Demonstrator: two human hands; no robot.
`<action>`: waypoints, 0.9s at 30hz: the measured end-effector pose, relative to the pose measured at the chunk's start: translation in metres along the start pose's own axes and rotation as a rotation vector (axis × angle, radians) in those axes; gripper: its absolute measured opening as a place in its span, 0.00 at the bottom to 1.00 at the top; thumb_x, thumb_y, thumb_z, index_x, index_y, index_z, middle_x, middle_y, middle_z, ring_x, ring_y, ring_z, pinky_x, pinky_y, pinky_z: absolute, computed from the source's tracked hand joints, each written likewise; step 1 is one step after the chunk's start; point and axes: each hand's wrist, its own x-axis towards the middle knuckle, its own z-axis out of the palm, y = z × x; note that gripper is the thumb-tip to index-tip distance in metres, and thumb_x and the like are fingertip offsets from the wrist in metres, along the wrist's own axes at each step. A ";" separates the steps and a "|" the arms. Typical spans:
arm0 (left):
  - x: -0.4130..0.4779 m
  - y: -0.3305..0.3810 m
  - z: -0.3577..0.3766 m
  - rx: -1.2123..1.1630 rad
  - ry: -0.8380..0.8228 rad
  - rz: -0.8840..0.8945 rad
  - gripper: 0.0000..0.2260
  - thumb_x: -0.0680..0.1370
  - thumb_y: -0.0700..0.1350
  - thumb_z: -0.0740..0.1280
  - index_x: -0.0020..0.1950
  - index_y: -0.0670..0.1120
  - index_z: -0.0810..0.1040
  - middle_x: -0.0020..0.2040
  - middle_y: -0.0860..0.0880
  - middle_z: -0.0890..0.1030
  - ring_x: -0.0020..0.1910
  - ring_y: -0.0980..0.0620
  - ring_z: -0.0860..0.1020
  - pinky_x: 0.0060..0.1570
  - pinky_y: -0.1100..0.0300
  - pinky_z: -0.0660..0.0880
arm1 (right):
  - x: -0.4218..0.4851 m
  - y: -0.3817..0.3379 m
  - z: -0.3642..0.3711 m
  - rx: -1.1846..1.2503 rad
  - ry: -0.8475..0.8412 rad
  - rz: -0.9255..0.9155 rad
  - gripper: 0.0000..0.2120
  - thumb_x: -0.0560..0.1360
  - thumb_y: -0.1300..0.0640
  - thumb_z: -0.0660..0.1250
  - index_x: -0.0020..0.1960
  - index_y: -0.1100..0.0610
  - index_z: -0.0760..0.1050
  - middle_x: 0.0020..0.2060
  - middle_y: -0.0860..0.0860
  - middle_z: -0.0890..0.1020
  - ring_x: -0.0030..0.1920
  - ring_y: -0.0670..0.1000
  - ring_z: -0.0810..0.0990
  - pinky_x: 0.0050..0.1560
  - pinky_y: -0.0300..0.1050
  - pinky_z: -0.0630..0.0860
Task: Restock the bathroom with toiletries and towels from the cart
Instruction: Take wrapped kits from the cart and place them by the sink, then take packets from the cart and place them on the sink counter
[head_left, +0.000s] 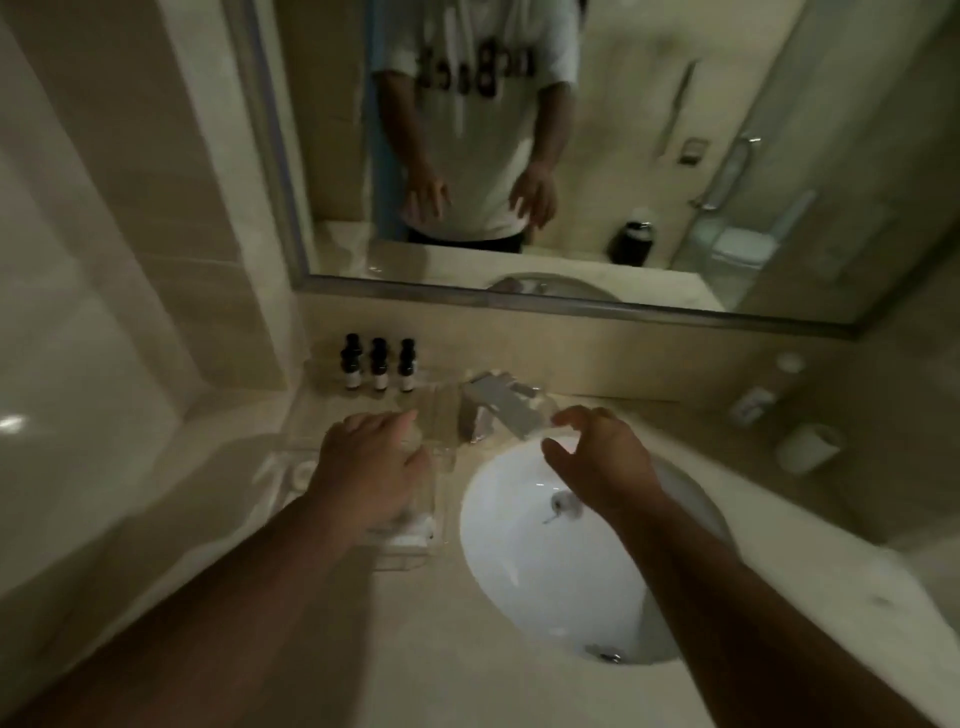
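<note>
On the counter (441, 675), left of the sink (545, 582), the clear tray (405, 564) wants tidy filling: set items down upright, labels forward, away from the sink's edge. The left hand (369, 467) curls down over the tray; blur hides whether it holds anything. The right hand (597, 457) hovers loose and empty above the sink. The tray holds something white near its front; three bottles (378, 364) stand in a row behind it
</note>
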 end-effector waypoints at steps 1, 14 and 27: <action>-0.001 0.012 0.001 0.013 -0.025 0.022 0.26 0.81 0.59 0.55 0.78 0.53 0.60 0.77 0.51 0.65 0.75 0.46 0.61 0.73 0.51 0.58 | -0.010 0.009 -0.008 0.005 0.020 0.039 0.19 0.76 0.45 0.69 0.65 0.48 0.77 0.62 0.52 0.79 0.57 0.53 0.80 0.56 0.45 0.76; -0.061 0.215 -0.012 0.022 -0.048 0.538 0.34 0.78 0.67 0.54 0.80 0.53 0.57 0.79 0.51 0.62 0.77 0.46 0.58 0.74 0.50 0.54 | -0.196 0.129 -0.137 -0.119 0.342 0.435 0.25 0.75 0.37 0.65 0.68 0.46 0.74 0.62 0.51 0.79 0.63 0.57 0.77 0.61 0.51 0.75; -0.323 0.514 -0.017 -0.083 -0.041 1.249 0.37 0.74 0.71 0.50 0.79 0.53 0.58 0.77 0.51 0.65 0.75 0.46 0.62 0.74 0.50 0.57 | -0.566 0.236 -0.314 -0.218 0.718 0.893 0.24 0.75 0.41 0.69 0.69 0.48 0.74 0.65 0.56 0.78 0.65 0.57 0.76 0.64 0.47 0.72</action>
